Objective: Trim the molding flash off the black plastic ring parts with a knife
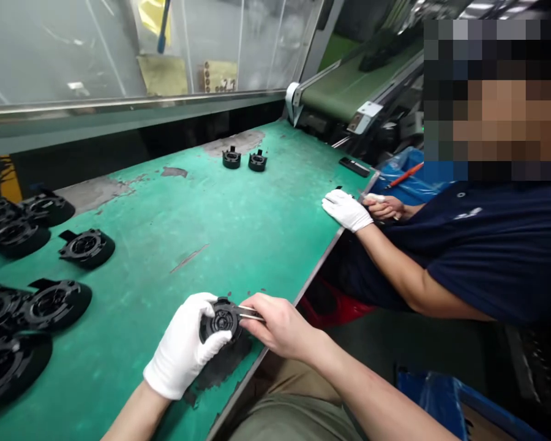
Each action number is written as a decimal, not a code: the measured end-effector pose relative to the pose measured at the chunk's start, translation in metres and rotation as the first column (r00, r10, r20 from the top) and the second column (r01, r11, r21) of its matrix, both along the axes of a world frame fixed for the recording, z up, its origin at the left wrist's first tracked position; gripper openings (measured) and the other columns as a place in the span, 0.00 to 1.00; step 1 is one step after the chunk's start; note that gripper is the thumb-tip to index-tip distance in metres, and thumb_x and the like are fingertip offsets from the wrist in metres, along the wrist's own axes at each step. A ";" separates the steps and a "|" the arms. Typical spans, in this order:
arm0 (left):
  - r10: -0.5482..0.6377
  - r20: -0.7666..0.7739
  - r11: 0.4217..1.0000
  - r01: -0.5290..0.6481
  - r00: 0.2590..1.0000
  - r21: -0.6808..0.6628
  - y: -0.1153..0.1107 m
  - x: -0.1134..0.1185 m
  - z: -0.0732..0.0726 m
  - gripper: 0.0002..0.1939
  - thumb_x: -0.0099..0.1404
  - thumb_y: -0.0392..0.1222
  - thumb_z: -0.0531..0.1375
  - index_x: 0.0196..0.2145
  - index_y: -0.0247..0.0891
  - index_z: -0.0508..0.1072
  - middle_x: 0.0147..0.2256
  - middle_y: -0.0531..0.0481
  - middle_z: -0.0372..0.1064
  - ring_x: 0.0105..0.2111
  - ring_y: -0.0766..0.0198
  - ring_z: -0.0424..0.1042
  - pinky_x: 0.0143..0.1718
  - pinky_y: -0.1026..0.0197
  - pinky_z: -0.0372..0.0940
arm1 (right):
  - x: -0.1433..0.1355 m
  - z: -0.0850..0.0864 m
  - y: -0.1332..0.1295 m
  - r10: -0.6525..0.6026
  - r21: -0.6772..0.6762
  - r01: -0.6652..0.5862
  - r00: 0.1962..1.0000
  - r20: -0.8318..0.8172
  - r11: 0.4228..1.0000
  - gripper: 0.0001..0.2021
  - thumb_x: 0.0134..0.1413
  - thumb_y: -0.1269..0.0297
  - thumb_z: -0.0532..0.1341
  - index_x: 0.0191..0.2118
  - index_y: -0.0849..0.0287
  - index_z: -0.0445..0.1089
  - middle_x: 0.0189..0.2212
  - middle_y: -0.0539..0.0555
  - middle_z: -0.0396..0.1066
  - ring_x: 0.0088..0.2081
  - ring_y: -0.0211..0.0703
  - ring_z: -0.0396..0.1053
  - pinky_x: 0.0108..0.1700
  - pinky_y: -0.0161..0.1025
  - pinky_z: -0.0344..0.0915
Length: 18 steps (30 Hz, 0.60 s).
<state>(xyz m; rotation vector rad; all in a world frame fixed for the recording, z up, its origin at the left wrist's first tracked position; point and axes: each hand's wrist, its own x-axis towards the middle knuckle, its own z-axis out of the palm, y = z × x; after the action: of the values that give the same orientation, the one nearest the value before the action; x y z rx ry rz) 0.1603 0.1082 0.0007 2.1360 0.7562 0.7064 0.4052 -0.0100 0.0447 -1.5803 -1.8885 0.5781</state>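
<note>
My left hand (183, 343), in a white glove, is closed around a round black plastic part (223, 321) near the table's front edge. Thumb and fingers grip its rim, and ringed detail shows on its upper face. Bare, my right hand (280, 321) pinches a slim metal tool (251, 313) that looks like tweezers. The tool's tip meets the right side of the black part; the exact contact is too small to make out.
More black parts (87, 247) stand at the left, and two others (232, 157) farther back on the green table (257, 233). A co-worker's gloved hand (346, 210) rests at the right edge. Beyond are a conveyor belt (340, 95) and a blue-lined bin (404, 168).
</note>
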 end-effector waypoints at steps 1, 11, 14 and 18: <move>0.007 0.010 1.000 -0.007 1.000 0.013 0.000 0.000 -0.002 0.24 0.72 0.64 0.66 0.49 0.40 0.74 0.52 0.36 0.77 0.52 0.46 0.80 0.55 0.43 0.76 | -0.002 0.000 0.005 -0.010 -0.005 0.010 1.000 -0.004 1.000 0.14 0.79 0.51 0.58 0.50 0.56 0.73 0.40 0.55 0.80 0.39 0.41 0.76 0.41 0.36 0.70; 0.098 0.152 0.977 -0.124 0.983 0.172 -0.020 0.023 -0.015 0.16 0.76 0.56 0.61 0.49 0.43 0.76 0.46 0.38 0.82 0.42 0.46 0.85 0.43 0.46 0.82 | -0.020 0.029 0.097 -0.046 -0.084 0.048 0.999 0.024 0.995 0.10 0.74 0.57 0.62 0.40 0.56 0.71 0.33 0.49 0.74 0.33 0.38 0.69 0.38 0.35 0.63; 0.085 0.149 0.966 -0.118 0.985 0.229 -0.012 0.020 -0.012 0.13 0.79 0.50 0.57 0.51 0.43 0.77 0.43 0.40 0.83 0.40 0.49 0.85 0.42 0.48 0.83 | -0.032 0.023 0.104 -0.005 -0.086 0.004 1.000 -0.011 0.996 0.08 0.71 0.58 0.66 0.40 0.56 0.72 0.35 0.50 0.76 0.35 0.38 0.71 0.39 0.34 0.65; 0.063 0.135 0.955 -0.099 0.989 0.279 -0.001 0.009 -0.005 0.11 0.80 0.44 0.54 0.50 0.44 0.77 0.45 0.43 0.83 0.43 0.52 0.86 0.46 0.50 0.83 | -0.038 0.014 0.093 0.008 -0.058 -0.012 0.998 -0.059 0.998 0.07 0.71 0.59 0.65 0.41 0.56 0.73 0.37 0.51 0.78 0.37 0.39 0.74 0.41 0.34 0.66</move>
<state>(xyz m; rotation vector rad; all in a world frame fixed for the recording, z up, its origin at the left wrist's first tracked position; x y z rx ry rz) 0.1695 0.1075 -0.0041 2.3003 0.7126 1.0377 0.3674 0.0829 0.0589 -1.5737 -1.8522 0.6822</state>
